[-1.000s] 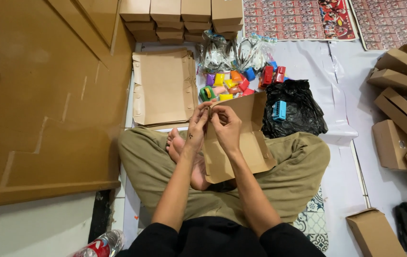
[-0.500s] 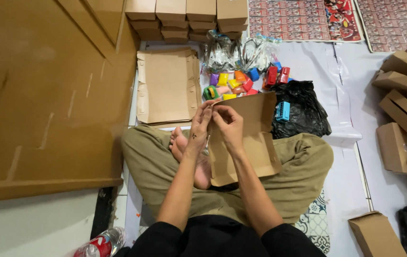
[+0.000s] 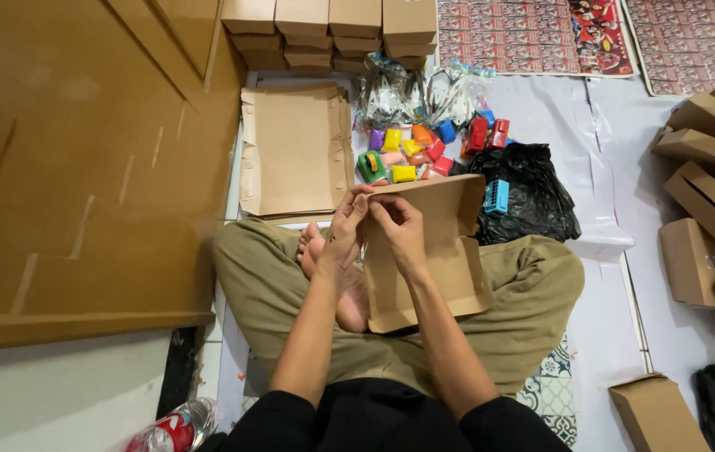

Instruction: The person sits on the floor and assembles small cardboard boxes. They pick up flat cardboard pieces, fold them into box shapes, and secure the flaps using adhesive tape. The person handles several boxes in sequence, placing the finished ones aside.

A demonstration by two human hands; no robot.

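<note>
White sheeting covers the floor (image 3: pixel 600 276) where I sit cross-legged, bare feet tucked in at frame center. Both hands meet just above my lap on a flat brown cardboard blank (image 3: pixel 428 251), which stands tilted against my right leg, its top edge near the middle of the frame. My left hand (image 3: pixel 347 224) pinches the blank's upper left corner, fingers closed narrow on the edge; my right hand (image 3: pixel 399 230) grips the same corner just beside it, thumb and fingers folded over the cardboard, so the two hands touch. Directly above them, toward upper center, lies a stack of unfolded cardboard blanks (image 3: pixel 294 151), flat on the floor. Right of that stack sits a heap of small coloured plastic pieces (image 3: pixel 424 149) in red, yellow, green, blue, purple and orange, with clear plastic bags (image 3: pixel 420 92) behind them. A black plastic bag (image 3: pixel 533 188) lies just right of the heap, a small blue piece (image 3: pixel 497 197) resting on it. Along the top edge stands a row of folded brown boxes (image 3: pixel 332 29). More folded boxes (image 3: pixel 709 201) are scattered at the right edge, and one box (image 3: pixel 654 410) lies at lower right. Large cardboard sheets (image 3: pixel 81 167) fill the left of the frame. At bottom left, a plastic bottle with a red label (image 3: pixel 169 431) lies on its side.
</note>
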